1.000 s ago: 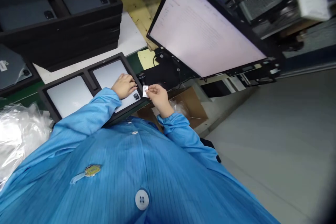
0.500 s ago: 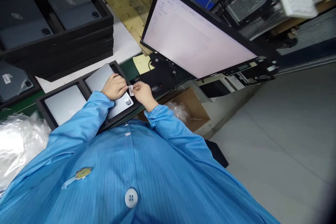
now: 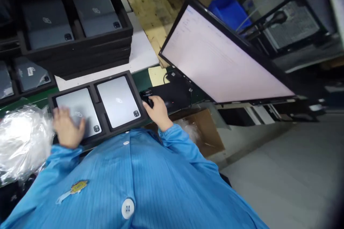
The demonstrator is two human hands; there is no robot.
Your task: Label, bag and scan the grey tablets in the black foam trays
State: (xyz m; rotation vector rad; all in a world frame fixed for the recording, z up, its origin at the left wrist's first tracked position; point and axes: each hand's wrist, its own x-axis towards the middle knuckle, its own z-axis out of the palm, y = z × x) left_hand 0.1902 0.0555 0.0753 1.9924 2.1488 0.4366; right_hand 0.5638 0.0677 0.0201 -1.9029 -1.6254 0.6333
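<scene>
Two silver tablets lie face down in a black foam tray in front of me, a left tablet and a right tablet. My left hand, blurred by motion, is spread open over the lower left of the left tablet; I cannot tell whether it touches. Just off the right end of the foam tray, my right hand has thumb and forefinger curled around a small black device. What kind of device it is cannot be made out, and its lower part is hidden by the fingers.
Behind stands a stack of black foam trays with dark tablets on top. Clear plastic wrapping lies at left. A monitor leans across the right, above a black mat. An open cardboard box is below.
Both hands have left the right tablet's corner, where they held a small white label, which no longer shows. My left hand moved left; my right hand went to the black device. The view shifted.
</scene>
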